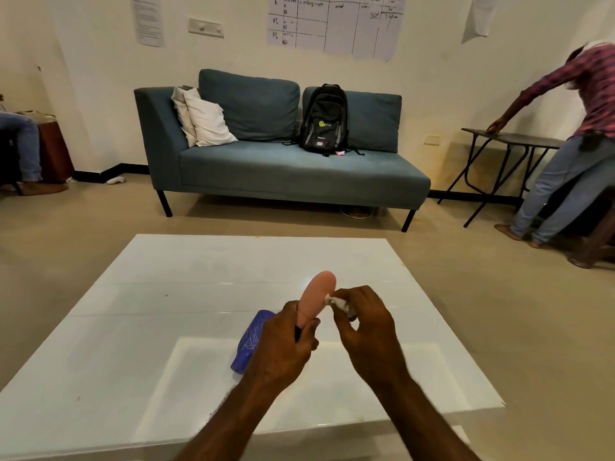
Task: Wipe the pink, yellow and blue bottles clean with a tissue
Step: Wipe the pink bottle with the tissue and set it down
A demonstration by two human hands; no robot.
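From the head camera, your left hand (281,344) is wrapped around the neck end of the smooth, rounded pink plastic bottle (316,296), fingers curled tight and the thumb pressing across its lower part, so the body sticks up and away from your knuckles. Your right hand (364,322) pinches a small crumpled white tissue (337,301) between thumb and fingertips, and the wad touches the bottle's side just beyond your left thumb.

Keep the left grip firm and low, since that leaves the whole upper body bare for wiping. Press the tissue flat against the plastic instead of dabbing with one corner, and draw it from your left fingers out toward the rounded tip. Roll the bottle a little in your left fingers after each stroke so the far side, hidden from you now, gets covered too. The part under your left palm will need a change of grip later.

The blue plastic bottle (251,341), scribbled with pale marks, lies on its side on the glossy white table (166,327), just behind your left knuckles. No yellow bottle is visible.
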